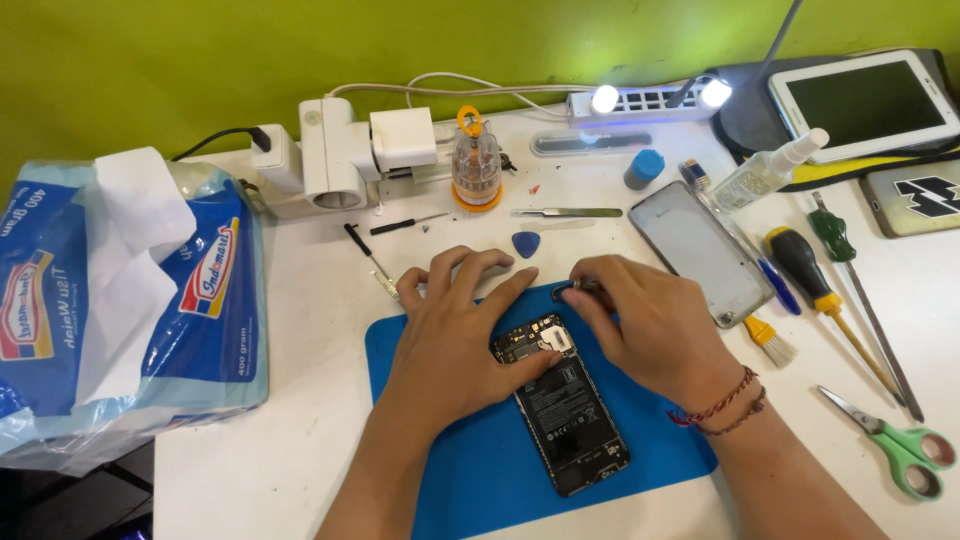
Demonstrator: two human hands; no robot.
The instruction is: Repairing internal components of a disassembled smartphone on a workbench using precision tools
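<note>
Phone: an opened phone (570, 405) with its back off lies tilted on a blue mat (470, 470) on the white table (290, 440), circuit board and battery showing
Left hand: the left hand (455, 335) lies flat, palm down, over the phone's upper left corner, fingers spread and open, gripping nothing; the thumb rests on the board
Right hand: the right hand (650, 325) sits just beside the phone's top edge, its fingers pinched shut on a small dark part (572, 289) at the mat's far edge; thread bracelets circle the wrist
Near the hands: a blue pick (526, 243) and metal tweezers (568, 212) lie beyond the mat, a thin black screwdriver (368, 255) to the left
Right side: a phone back cover (700, 250) lies just beside the right hand, with a small brush (772, 340), two larger screwdrivers (830, 280) and green scissors (900, 445) farther out
Left side: a blue tissue pack (120, 300) stands well apart from the mat
Back edge: a bit holder (476, 165), a power strip (650, 100) and a spray bottle (765, 170)
</note>
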